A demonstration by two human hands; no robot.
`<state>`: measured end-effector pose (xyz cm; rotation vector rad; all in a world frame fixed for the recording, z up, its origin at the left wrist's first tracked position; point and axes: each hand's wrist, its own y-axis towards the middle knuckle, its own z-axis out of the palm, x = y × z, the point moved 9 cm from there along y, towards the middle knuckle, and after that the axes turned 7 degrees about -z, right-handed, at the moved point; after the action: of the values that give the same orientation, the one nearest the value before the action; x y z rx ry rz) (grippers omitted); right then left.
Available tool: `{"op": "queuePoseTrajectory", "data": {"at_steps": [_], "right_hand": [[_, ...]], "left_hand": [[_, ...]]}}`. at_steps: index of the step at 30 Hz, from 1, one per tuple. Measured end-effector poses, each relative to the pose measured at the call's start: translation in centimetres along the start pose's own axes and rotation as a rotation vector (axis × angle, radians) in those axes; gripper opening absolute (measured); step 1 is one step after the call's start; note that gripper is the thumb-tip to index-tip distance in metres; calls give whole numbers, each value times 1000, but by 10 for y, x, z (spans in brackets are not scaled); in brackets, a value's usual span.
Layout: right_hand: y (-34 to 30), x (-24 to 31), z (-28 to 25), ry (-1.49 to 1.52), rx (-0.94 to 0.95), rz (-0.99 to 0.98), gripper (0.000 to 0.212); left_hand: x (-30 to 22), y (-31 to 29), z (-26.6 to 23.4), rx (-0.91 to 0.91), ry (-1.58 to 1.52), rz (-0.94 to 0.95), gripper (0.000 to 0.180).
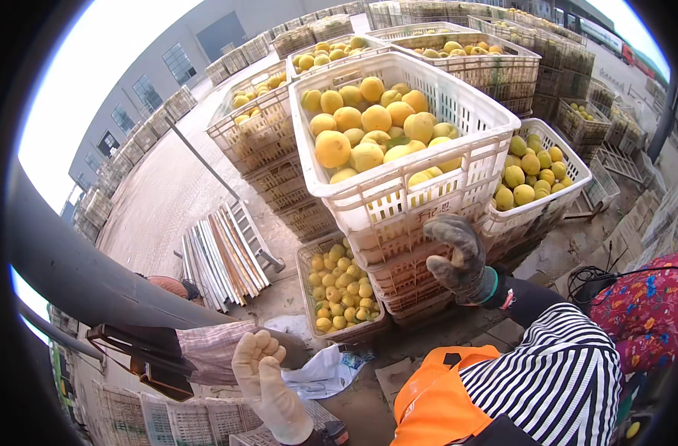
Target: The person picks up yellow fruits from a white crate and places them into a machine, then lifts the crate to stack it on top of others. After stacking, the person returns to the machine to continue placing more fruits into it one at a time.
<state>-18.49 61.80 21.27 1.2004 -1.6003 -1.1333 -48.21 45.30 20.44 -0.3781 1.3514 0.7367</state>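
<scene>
Right hand [458, 256], grip open, on one white crate [387, 195]; left hand [261, 372], grip closed.

One top crate [398, 186] of yellow fruit [376, 117], many more crates around, two gloved hands, grey [458, 256] and cream [268, 386], one bundle of slats [224, 256]

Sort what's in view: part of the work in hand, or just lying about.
In hand: white plastic lattice crate of yellow fruit, grey-gloved right hand touching it.
Lying about: bundle of pale metal bars, crumpled white plastic bag.
</scene>
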Motion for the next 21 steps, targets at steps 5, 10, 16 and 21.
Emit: {"op": "queuePoseTrajectory", "data": {"at_steps": [5,10,16,21], "right_hand": [[50,-85,-123,-456,-372,62,33],[61,-159,-128,-242,-106,115,22],[51,-187,-127,249,-233,252,25],[71,-195,-113,355,-311,234,26]], "left_hand": [[-12,44,137,297,433,537,54],[-25,49,239,212,959,1033,51],[-10,41,302,113,1132,1134,47],[-17,35,316,6,1147,1330,56]]}}
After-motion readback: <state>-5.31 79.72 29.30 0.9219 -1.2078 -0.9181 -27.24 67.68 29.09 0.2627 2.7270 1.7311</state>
